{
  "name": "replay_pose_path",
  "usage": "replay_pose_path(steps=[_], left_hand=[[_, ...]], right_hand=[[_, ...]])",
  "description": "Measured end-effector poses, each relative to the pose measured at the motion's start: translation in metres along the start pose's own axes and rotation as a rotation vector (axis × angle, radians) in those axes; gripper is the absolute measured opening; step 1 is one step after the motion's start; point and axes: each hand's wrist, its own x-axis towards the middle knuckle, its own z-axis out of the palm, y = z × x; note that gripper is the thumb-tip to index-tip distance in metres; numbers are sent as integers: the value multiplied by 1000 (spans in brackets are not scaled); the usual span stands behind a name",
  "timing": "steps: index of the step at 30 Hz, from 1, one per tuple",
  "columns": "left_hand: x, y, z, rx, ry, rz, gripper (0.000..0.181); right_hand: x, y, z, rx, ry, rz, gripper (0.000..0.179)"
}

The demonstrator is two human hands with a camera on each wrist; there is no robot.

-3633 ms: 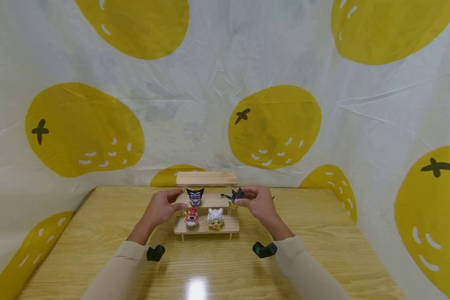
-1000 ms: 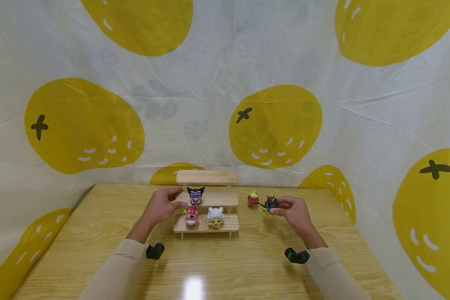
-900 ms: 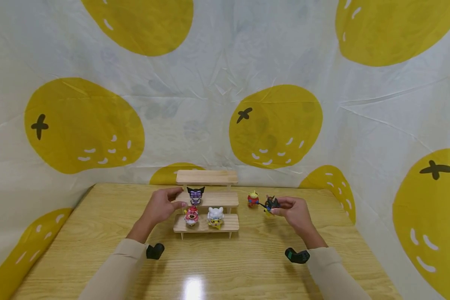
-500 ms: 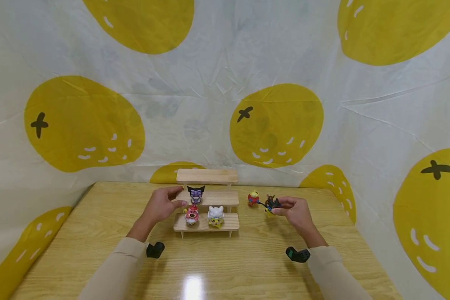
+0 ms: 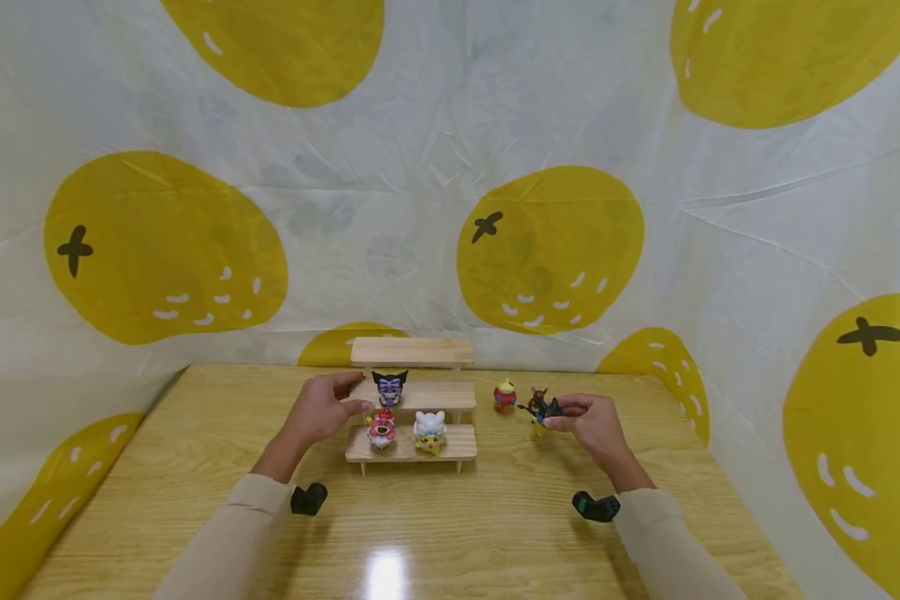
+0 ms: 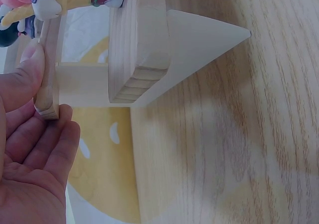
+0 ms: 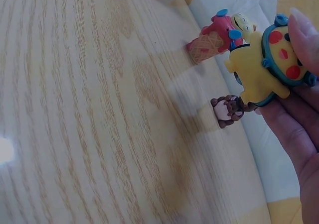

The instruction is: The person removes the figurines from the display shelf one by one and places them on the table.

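Head cam looks forward and down from way back, tiered wooden stand low center. Left wrist cam's sideways, super close to that same stand, upper left. Right wrist's tilted, close, sharing the yellow figurine, upper right, with head.

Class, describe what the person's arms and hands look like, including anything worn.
The left sleeve and right sleeve are plain beige. A black angular piece sits by the left cuff; another, marked green, by the right. The left hand and right hand are gloveless.
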Motion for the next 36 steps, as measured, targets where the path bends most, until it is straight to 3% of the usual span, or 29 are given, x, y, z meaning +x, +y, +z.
replay_pose_path(steps=[36], left_hand=[[-1, 3, 1, 3, 12, -12, 53]], right_hand=[[11, 15, 6, -7, 20, 63, 47]])
